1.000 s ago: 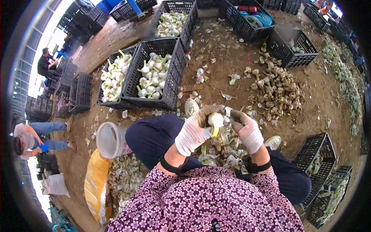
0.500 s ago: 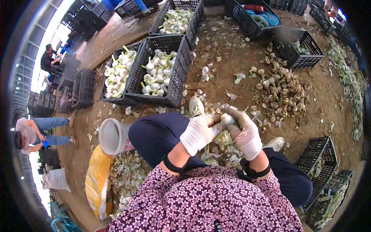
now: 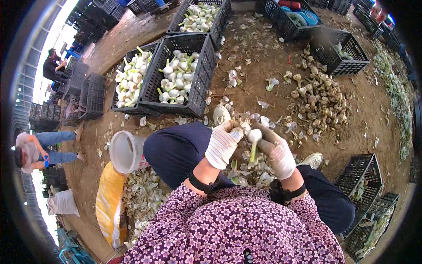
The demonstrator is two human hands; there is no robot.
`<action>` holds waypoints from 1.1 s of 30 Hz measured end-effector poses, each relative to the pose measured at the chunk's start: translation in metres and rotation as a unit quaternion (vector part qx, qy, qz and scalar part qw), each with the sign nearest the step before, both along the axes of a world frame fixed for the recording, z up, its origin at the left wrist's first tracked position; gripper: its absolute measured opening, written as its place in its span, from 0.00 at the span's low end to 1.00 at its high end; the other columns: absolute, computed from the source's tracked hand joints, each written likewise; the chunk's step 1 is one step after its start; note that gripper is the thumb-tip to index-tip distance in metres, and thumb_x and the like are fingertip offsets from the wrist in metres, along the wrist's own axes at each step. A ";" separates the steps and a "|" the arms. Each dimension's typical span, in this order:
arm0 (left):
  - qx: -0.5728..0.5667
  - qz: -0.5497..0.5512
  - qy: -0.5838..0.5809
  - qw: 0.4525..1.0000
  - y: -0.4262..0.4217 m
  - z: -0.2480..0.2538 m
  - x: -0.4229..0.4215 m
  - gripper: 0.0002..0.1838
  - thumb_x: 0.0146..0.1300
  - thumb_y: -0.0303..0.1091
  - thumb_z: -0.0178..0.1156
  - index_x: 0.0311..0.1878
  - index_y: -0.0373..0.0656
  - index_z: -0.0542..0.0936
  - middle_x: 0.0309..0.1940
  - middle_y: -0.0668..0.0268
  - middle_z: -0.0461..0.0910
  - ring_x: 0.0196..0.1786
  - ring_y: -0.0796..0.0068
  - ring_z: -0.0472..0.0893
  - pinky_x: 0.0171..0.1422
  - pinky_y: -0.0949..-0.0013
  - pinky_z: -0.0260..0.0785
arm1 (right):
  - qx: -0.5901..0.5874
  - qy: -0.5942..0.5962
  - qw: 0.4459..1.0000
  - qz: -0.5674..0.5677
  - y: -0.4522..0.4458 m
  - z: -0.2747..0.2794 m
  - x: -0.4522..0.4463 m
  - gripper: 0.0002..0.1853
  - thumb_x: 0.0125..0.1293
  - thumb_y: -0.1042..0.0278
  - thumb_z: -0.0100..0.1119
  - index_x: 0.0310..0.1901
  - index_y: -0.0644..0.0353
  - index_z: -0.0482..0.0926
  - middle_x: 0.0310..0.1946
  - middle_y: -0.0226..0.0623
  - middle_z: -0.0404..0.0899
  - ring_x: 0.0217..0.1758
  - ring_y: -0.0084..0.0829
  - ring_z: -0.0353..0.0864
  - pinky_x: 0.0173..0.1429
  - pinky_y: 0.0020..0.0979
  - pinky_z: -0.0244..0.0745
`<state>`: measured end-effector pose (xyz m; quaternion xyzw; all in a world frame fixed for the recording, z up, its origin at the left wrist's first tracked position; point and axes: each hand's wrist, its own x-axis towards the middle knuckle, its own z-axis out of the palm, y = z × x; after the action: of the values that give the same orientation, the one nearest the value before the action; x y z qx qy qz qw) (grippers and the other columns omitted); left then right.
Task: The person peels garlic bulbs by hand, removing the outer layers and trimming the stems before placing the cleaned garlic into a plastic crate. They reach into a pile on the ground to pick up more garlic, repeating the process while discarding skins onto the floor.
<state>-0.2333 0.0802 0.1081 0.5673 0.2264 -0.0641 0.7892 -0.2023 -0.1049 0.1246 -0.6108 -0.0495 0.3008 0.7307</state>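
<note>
A white garlic bulb [image 3: 254, 135] with a green stem pointing down sits between my two gloved hands. My right hand [image 3: 277, 152] grips it from the right side. My left hand [image 3: 225, 143] is closed at the bulb's left, fingers bent; a pale bit of skin shows at its fingertips, too small to make out clearly. Below the hands, loose peelings [image 3: 263, 178] lie on the ground between my legs. Beyond them to the right is a heap of unpeeled garlic [image 3: 323, 99]. Black crates hold clean white bulbs [image 3: 178, 79] at the upper left.
A white bucket [image 3: 125, 152] and a yellow sack [image 3: 107, 204] stand left of my knee. Black crates [image 3: 358, 193] are at the lower right, and another crate [image 3: 340, 53] is beyond the heap. One person [image 3: 39, 152] stands at far left; another [image 3: 52, 68] sits farther back.
The bulb, earlier mostly covered by my fingers, now shows with its stem downward. My hands have moved slightly apart around it. The view has shifted a little.
</note>
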 end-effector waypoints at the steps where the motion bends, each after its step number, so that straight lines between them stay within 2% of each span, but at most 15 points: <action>1: 0.016 -0.011 -0.006 1.000 0.000 0.001 0.002 0.05 0.70 0.29 0.58 0.43 0.39 0.81 0.29 0.68 0.81 0.26 0.79 0.80 0.32 0.76 0.75 | 0.033 0.064 0.997 0.002 0.005 -0.002 0.001 0.31 0.67 0.70 0.56 0.71 0.69 0.65 0.58 0.39 0.78 0.58 0.28 0.76 0.63 0.27 0.70; 4: -0.014 0.002 0.018 1.000 -0.009 0.005 0.005 0.04 0.69 0.30 0.58 0.40 0.40 0.80 0.27 0.69 0.79 0.23 0.80 0.78 0.28 0.76 0.71 | 0.026 0.081 0.996 0.016 0.009 -0.010 -0.003 0.39 0.63 0.72 0.59 0.75 0.69 0.56 0.58 0.40 0.76 0.56 0.25 0.75 0.61 0.25 0.69; 8: -0.235 0.136 -0.034 0.962 0.002 -0.016 0.017 0.09 0.66 0.35 0.58 0.31 0.41 0.76 0.27 0.63 0.80 0.21 0.71 0.76 0.24 0.71 0.68 | 0.010 0.064 0.998 0.002 0.003 -0.039 -0.002 0.42 0.59 0.78 0.58 0.75 0.69 0.55 0.55 0.38 0.77 0.52 0.25 0.76 0.58 0.24 0.70; 10: -0.168 0.144 -0.061 0.973 0.020 -0.027 0.023 0.11 0.67 0.36 0.58 0.29 0.43 0.74 0.27 0.61 0.81 0.21 0.68 0.76 0.25 0.70 0.70 | 0.008 0.017 1.000 0.005 0.000 -0.041 0.001 0.42 0.58 0.81 0.57 0.76 0.69 0.54 0.54 0.37 0.77 0.51 0.25 0.77 0.58 0.24 0.71; 12: -0.126 0.127 -0.011 0.984 0.025 -0.036 0.023 0.06 0.67 0.33 0.58 0.37 0.41 0.77 0.33 0.60 0.82 0.25 0.67 0.79 0.30 0.68 0.74 | 0.218 0.189 0.955 -0.063 0.001 -0.042 0.006 0.43 0.57 0.83 0.54 0.77 0.68 0.52 0.54 0.36 0.77 0.51 0.26 0.78 0.58 0.23 0.70; 14: 0.078 0.075 -0.055 0.993 0.003 -0.027 0.027 0.11 0.67 0.29 0.58 0.51 0.39 0.79 0.42 0.62 0.82 0.35 0.69 0.82 0.38 0.67 0.78 | 0.216 0.173 0.959 -0.066 0.001 -0.039 0.010 0.44 0.57 0.83 0.52 0.77 0.68 0.50 0.56 0.36 0.76 0.52 0.25 0.77 0.58 0.23 0.70; 15: -0.029 0.006 -0.005 1.000 0.005 -0.027 0.022 0.23 0.65 0.22 0.57 0.65 0.40 0.74 0.51 0.64 0.80 0.47 0.71 0.82 0.50 0.67 0.77 | 0.171 0.132 0.974 -0.067 0.001 -0.040 0.011 0.45 0.56 0.83 0.52 0.78 0.67 0.49 0.57 0.36 0.75 0.53 0.25 0.77 0.58 0.23 0.70; 16: 0.073 -0.050 -0.011 0.996 0.001 -0.024 0.020 0.26 0.66 0.25 0.61 0.69 0.41 0.72 0.55 0.63 0.78 0.53 0.71 0.80 0.60 0.66 0.73 | 0.126 0.091 0.986 -0.067 0.000 -0.041 0.013 0.46 0.56 0.83 0.52 0.78 0.66 0.48 0.58 0.35 0.75 0.54 0.24 0.76 0.59 0.23 0.70; 19: 0.141 -0.205 -0.169 0.954 -0.017 -0.023 0.026 0.30 0.66 0.42 0.67 0.68 0.40 0.74 0.61 0.62 0.76 0.61 0.70 0.76 0.66 0.67 0.69 | 0.103 0.172 0.979 -0.020 -0.013 -0.041 0.019 0.48 0.54 0.85 0.52 0.79 0.65 0.47 0.60 0.36 0.73 0.57 0.25 0.75 0.61 0.24 0.69; 20: 0.122 -0.221 -0.141 0.957 -0.020 -0.016 0.025 0.30 0.66 0.41 0.67 0.67 0.39 0.74 0.63 0.62 0.75 0.64 0.69 0.75 0.67 0.68 0.69 | 0.115 0.162 0.979 -0.037 -0.002 -0.045 0.019 0.49 0.52 0.85 0.52 0.79 0.63 0.48 0.62 0.38 0.72 0.59 0.29 0.74 0.64 0.26 0.68; 22: 0.337 -0.332 -0.192 0.860 -0.011 -0.040 0.035 0.30 0.66 0.42 0.67 0.68 0.40 0.74 0.65 0.61 0.74 0.67 0.68 0.74 0.67 0.69 0.69 | -0.031 -0.032 0.999 0.008 -0.008 -0.053 0.023 0.48 0.54 0.84 0.54 0.79 0.61 0.48 0.62 0.42 0.73 0.61 0.33 0.73 0.66 0.27 0.66; 24: 0.314 -0.293 -0.199 0.881 -0.014 -0.059 0.036 0.26 0.69 0.35 0.62 0.70 0.44 0.72 0.62 0.54 0.78 0.61 0.62 0.80 0.62 0.66 0.73 | -0.065 -0.040 0.997 0.017 -0.013 -0.078 0.023 0.46 0.60 0.78 0.59 0.79 0.60 0.48 0.65 0.47 0.70 0.65 0.32 0.70 0.66 0.26 0.66; 27: 0.484 -0.246 -0.140 0.828 -0.022 -0.051 0.042 0.25 0.70 0.26 0.54 0.71 0.44 0.71 0.50 0.54 0.85 0.49 0.59 0.86 0.57 0.65 0.76 | -0.048 0.007 0.999 -0.012 -0.010 -0.082 0.029 0.44 0.61 0.76 0.58 0.78 0.65 0.50 0.68 0.49 0.68 0.68 0.34 0.69 0.69 0.28 0.65; 30: 0.238 -0.198 -0.035 0.950 -0.027 -0.075 0.060 0.25 0.71 0.23 0.52 0.72 0.39 0.69 0.58 0.59 0.82 0.56 0.69 0.82 0.61 0.68 0.73 | -0.034 0.090 0.994 -0.055 -0.002 -0.109 0.032 0.39 0.62 0.76 0.57 0.75 0.69 0.54 0.70 0.49 0.67 0.69 0.35 0.69 0.71 0.28 0.63; 33: 0.120 -0.204 0.069 0.969 -0.030 -0.105 0.082 0.25 0.70 0.27 0.60 0.70 0.39 0.70 0.60 0.63 0.78 0.58 0.76 0.77 0.63 0.74 0.69 | -0.175 0.030 0.983 -0.041 -0.003 -0.103 0.051 0.30 0.63 0.77 0.54 0.70 0.64 0.67 0.50 0.44 0.81 0.50 0.29 0.79 0.56 0.29 0.74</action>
<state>-0.1516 0.0499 0.0028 0.6864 0.1654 -0.2348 0.6681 -0.1516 -0.1076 0.0213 -0.7213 0.0504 0.2927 0.6257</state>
